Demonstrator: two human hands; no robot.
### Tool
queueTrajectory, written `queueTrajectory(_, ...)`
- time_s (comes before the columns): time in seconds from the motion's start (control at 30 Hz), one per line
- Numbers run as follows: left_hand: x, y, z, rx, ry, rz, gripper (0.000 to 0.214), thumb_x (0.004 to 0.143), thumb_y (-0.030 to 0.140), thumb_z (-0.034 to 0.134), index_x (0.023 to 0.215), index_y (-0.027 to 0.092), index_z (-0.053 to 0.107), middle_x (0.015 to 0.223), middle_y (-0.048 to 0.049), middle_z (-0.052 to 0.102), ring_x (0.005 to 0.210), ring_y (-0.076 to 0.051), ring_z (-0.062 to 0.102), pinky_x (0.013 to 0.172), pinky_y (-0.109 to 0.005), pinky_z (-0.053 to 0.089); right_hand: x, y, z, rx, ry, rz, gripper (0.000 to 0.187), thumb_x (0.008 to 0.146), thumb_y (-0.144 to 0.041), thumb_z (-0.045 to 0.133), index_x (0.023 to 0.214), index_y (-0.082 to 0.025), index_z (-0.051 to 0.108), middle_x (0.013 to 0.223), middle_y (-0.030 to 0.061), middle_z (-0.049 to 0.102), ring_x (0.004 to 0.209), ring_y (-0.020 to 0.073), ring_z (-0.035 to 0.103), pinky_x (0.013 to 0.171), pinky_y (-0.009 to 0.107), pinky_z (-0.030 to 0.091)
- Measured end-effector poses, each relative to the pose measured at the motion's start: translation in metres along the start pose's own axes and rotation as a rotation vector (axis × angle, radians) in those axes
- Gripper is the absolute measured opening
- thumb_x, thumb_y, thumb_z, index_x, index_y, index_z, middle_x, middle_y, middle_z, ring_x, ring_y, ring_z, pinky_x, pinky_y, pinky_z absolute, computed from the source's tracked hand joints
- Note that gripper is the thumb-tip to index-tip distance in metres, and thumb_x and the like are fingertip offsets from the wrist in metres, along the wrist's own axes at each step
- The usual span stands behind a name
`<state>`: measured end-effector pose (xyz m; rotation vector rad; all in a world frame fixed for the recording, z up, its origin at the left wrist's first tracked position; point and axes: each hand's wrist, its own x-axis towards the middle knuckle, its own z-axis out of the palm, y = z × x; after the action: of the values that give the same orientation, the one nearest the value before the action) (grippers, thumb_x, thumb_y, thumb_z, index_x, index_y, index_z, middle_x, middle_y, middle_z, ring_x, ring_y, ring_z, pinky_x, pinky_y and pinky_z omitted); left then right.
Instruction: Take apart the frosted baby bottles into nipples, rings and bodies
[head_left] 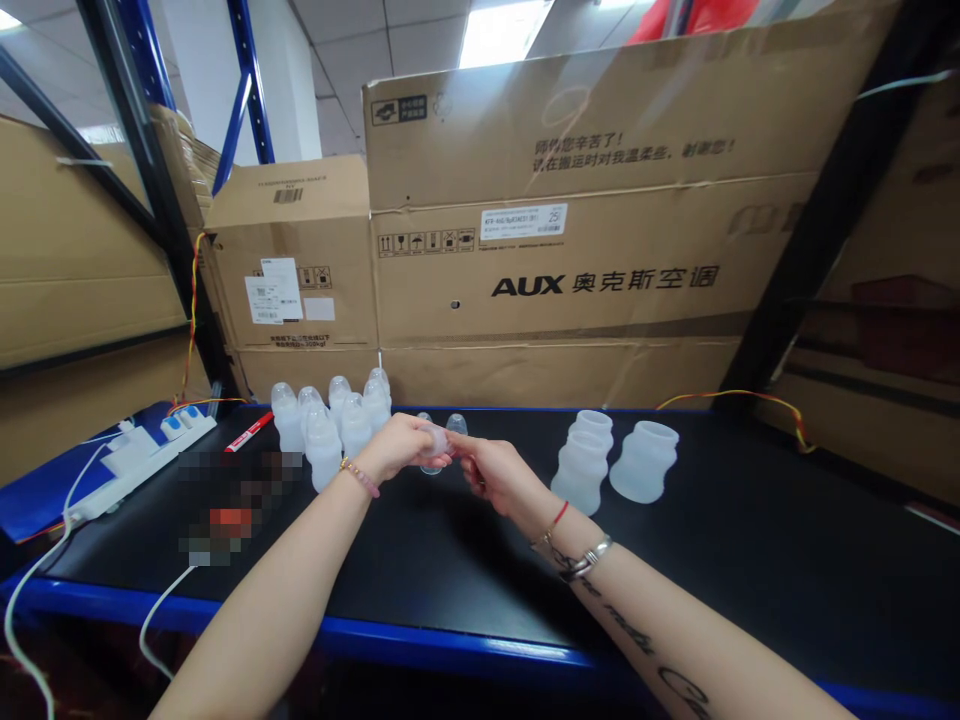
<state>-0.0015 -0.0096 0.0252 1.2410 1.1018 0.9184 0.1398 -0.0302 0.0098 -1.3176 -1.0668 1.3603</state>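
My left hand (397,447) and my right hand (495,475) meet over the middle of the black tabletop (465,570), with a small translucent plastic piece (435,439) pinched between their fingertips. Its exact shape is partly hidden by my fingers. Just behind my hands stand a small translucent cap (456,425) and another small clear piece (426,466). To the left of my left hand, several translucent plastic bottles (322,450) stand in a tight group. Right of my right hand are several wider frosted bottle bodies (581,472).
A white power strip (142,465) with cables lies at the table's left end, near a red marker (249,432) and a pixelated, blurred object (232,505). Large cardboard boxes (555,280) stand along the back edge. The table's blue front rim (322,630) runs below my forearms.
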Motion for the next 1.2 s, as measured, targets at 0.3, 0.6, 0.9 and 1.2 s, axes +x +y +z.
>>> queueTrajectory(0.3, -0.005, 0.009, -0.007, -0.152, -0.090, -0.031, 0.031, 0.069, -0.004, 0.063, 0.098, 0.005, 0.072, 0.082, -0.0098, 0.072, 0.071, -0.010, 0.067, 0.076, -0.023, 0.056, 0.003, -0.005, -0.003, 0.117, -0.011, 0.121, 0.026, 0.079, -0.029, 0.064, 0.059, -0.017, 0.052, 0.041, -0.0083, 0.035, 0.041, 0.0056, 0.027, 0.042, 0.022, 0.020)
queueTrajectory(0.6, -0.008, 0.010, -0.015, 0.019, -0.186, 0.071, 0.037, 0.069, 0.003, 0.067, 0.105, 0.007, 0.072, 0.080, -0.0083, 0.072, 0.067, -0.008, 0.062, 0.068, -0.021, 0.048, 0.002, -0.010, -0.005, 0.193, -0.065, 0.265, 0.020, 0.083, -0.026, 0.058, 0.066, -0.017, 0.053, 0.041, -0.0104, 0.029, 0.040, 0.0062, 0.025, 0.045, 0.022, 0.020)
queueTrajectory(0.9, -0.001, 0.000, -0.011, 0.319, -0.092, 0.329, 0.018, 0.076, 0.016, 0.067, 0.090, 0.008, 0.075, 0.082, -0.0107, 0.074, 0.068, -0.011, 0.063, 0.064, -0.022, 0.048, 0.002, -0.011, -0.005, 0.269, -0.131, 0.299, 0.029, 0.088, -0.031, 0.057, 0.064, -0.019, 0.048, 0.043, -0.0105, 0.029, 0.041, 0.0055, 0.026, 0.049, 0.021, 0.025)
queueTrajectory(1.2, 0.002, 0.004, -0.021, 0.591, 0.274, 0.391, 0.027, 0.075, 0.009, 0.060, 0.098, 0.010, 0.073, 0.095, -0.0111, 0.075, 0.083, -0.017, 0.067, 0.078, -0.026, 0.051, -0.003, -0.014, -0.002, 0.221, -0.057, 0.290, 0.020, 0.086, -0.020, 0.052, 0.070, -0.014, 0.061, 0.045, -0.0086, 0.033, 0.040, 0.0051, 0.027, 0.043, 0.020, 0.020)
